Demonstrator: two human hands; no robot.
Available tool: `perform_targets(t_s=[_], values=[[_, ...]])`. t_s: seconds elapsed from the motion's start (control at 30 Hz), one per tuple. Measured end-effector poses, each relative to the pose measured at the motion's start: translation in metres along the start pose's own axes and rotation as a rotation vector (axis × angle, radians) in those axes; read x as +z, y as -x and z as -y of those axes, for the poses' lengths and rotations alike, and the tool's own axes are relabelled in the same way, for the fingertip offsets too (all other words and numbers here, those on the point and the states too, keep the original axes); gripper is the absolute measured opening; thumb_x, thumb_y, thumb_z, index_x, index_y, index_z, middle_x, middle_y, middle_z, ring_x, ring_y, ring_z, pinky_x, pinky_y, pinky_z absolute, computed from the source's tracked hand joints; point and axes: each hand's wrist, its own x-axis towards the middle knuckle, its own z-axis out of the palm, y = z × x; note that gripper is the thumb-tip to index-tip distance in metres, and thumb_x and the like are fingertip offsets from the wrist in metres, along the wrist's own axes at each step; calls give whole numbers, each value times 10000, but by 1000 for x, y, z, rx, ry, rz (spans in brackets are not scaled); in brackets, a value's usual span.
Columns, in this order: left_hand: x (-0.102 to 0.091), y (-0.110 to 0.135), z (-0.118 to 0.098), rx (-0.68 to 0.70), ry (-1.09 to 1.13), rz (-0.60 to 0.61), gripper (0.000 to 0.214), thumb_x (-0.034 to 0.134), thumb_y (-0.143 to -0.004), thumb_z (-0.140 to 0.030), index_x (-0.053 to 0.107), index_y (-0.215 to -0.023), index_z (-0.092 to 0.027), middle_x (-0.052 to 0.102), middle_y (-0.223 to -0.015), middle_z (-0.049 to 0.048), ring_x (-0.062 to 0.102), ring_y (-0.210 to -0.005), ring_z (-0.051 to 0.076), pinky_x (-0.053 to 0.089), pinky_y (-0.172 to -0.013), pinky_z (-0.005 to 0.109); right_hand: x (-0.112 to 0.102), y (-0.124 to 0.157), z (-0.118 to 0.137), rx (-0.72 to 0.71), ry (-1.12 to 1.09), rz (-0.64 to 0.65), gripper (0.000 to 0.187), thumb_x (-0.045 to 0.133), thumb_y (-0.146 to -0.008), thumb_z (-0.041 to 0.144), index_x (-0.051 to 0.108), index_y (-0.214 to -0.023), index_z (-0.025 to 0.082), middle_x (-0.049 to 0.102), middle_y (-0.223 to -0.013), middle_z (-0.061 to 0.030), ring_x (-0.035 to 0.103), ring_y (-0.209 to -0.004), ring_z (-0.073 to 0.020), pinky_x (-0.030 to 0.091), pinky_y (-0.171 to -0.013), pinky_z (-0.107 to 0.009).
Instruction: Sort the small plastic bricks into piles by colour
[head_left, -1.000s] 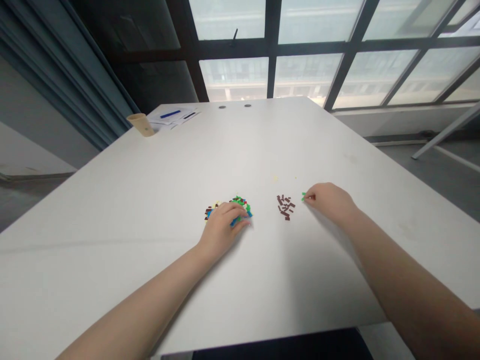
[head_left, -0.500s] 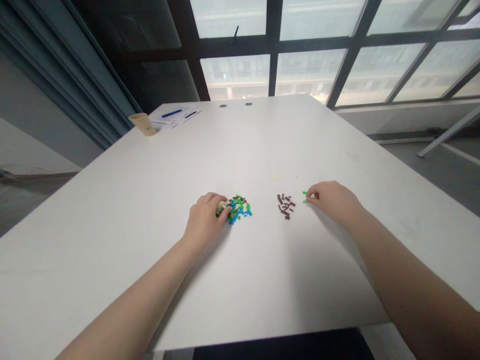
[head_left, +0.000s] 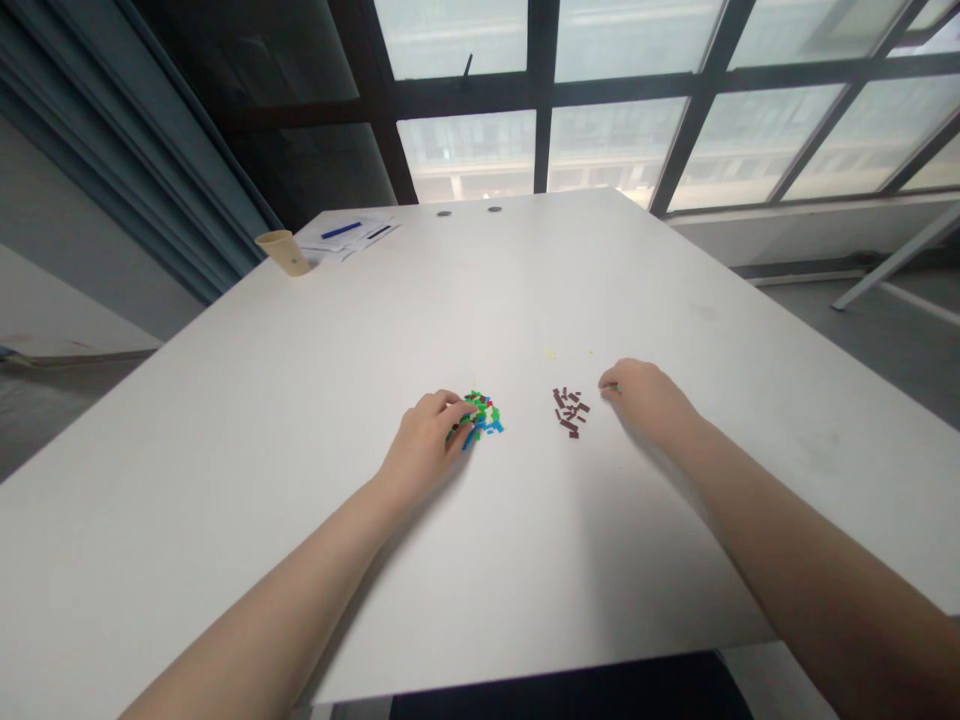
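Resting at the near left side of a mixed pile of small plastic bricks [head_left: 481, 415], the left hand [head_left: 424, 445] is curling its fingers [head_left: 454, 420] narrowly inward, with the fingertips lying over green, blue and dark pieces and the rest of the pile showing just beyond them. Whether gripping a piece or only touching: impossible to tell from this view.

Reaching low over the white table [head_left: 225, 480], the right hand [head_left: 643, 395] is drawing its fingers narrowly together, with a few green bricks [head_left: 614, 387] barely showing at the fingertips. Whether pinching them: also impossible to tell.

Lying in a loose scatter between the two hands, dark brown bricks [head_left: 571, 412] are sitting just to the left of the right hand, not touching it, and well apart from the left hand. Dotting the tabletop ahead of the gap between the mixed pile and the brown scatter, tiny yellow specks [head_left: 551, 354] are catching the light.

Standing far off near the table's far left corner, a paper cup [head_left: 284, 252] is sitting just beside papers [head_left: 346, 241] with a blue pen [head_left: 340, 231] lying on them.
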Motion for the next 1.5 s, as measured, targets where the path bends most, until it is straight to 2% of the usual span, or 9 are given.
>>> perform_targets(t_s=[0.1,0.27,0.5,0.7,0.87,1.13,1.23,1.4,1.5], values=[[10,-3,-9,81,-17,-6,255,444,-850,-248,584,-1063,-253,567,-1020,69,503,-901,205,403,-730,349,0,7,19,-106,-78,-27,192,475,-827,198,665,-822,170,608,-862,-62,554,-812,-144,370,-722,-234],[17,-7,-16,57,-77,3,229,470,-847,-269,613,-1023,-293,591,-1027,45,498,-931,220,360,-696,352,10,18,53,-275,-131,-26,215,451,-850,196,635,-740,178,589,-806,-44,535,-813,-141,364,-704,-238],[15,-8,-12,58,1,-40,132,506,-828,-231,619,-895,-245,618,-972,31,516,-906,200,344,-684,325,26,23,68,-411,-213,-96,196,463,-850,213,637,-778,162,605,-810,-59,539,-820,-157,392,-757,-275],[10,-2,-20,292,222,-164,109,508,-830,-172,581,-900,-214,629,-880,27,544,-855,152,366,-747,318,36,25,76,-525,-592,-129,169,551,-797,198,635,-942,176,651,-866,-39,557,-743,-124,421,-714,-252],[9,1,-24,403,424,-194,166,507,-815,-92,566,-921,-206,620,-858,30,549,-842,133,414,-754,290,33,25,80,-520,-779,-61,136,586,-752,159,667,-860,176,661,-788,-22,546,-642,-99,422,-621,-220],[7,3,-26,202,562,-149,157,469,-843,-168,615,-806,-213,567,-837,42,545,-815,135,460,-714,280,30,25,81,-413,-979,72,139,595,-753,220,675,-861,185,661,-790,-9,558,-673,-92,430,-632,-211],[7,4,-27,162,564,-138,155,468,-848,-215,614,-795,-210,576,-835,49,550,-817,147,467,-716,297,28,26,81,-393,-990,85,113,629,-728,258,668,-800,179,640,-757,-4,545,-661,-91,429,-628,-209],[10,2,-26,166,496,-131,152,460,-850,-189,610,-865,-208,585,-897,57,547,-882,149,456,-785,301,28,22,76,-399,-817,18,112,632,-731,275,667,-775,178,633,-730,-1,522,-625,-83,393,-601,-199],[11,0,-23,87,393,-152,172,462,-847,-198,585,-967,-207,592,-965,72,531,-952,172,432,-838,330,28,10,68,-364,-611,-64,116,612,-754,263,671,-800,175,635,-737,-9,525,-656,-93,382,-641,-211]])
